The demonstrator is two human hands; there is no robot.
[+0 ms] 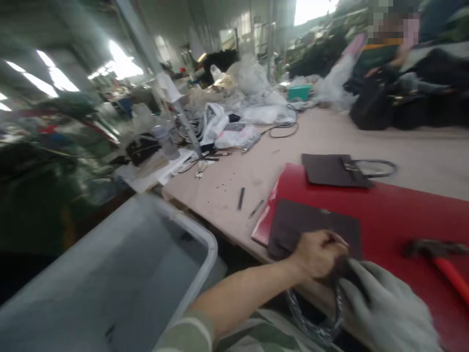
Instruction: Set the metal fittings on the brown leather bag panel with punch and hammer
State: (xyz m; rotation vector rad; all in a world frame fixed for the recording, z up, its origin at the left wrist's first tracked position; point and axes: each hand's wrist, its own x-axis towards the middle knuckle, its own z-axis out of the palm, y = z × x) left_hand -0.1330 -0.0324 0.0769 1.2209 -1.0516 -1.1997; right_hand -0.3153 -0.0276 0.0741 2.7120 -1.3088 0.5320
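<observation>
My bare left hand point(318, 253) is closed in a fist on the near edge of a dark brown leather bag panel point(311, 225) lying on a red mat point(395, 215). My right hand point(388, 308), in a grey glove, curls against the same edge beside the left, near a braided chain strap point(315, 322) hanging below the table edge. What the gloved fingers grip is hidden. A second dark bag piece with a loop handle point(340, 170) lies farther back on the mat. A hammer with a red handle point(445, 261) rests at the right.
A large translucent plastic bin point(120, 274) stands at my left below the beige worktable point(330, 137). Small metal tools point(241, 198) lie on the table. Plastic bags, cables and clutter pile up at the back. Another person point(384, 49) sits at the far right behind black bags.
</observation>
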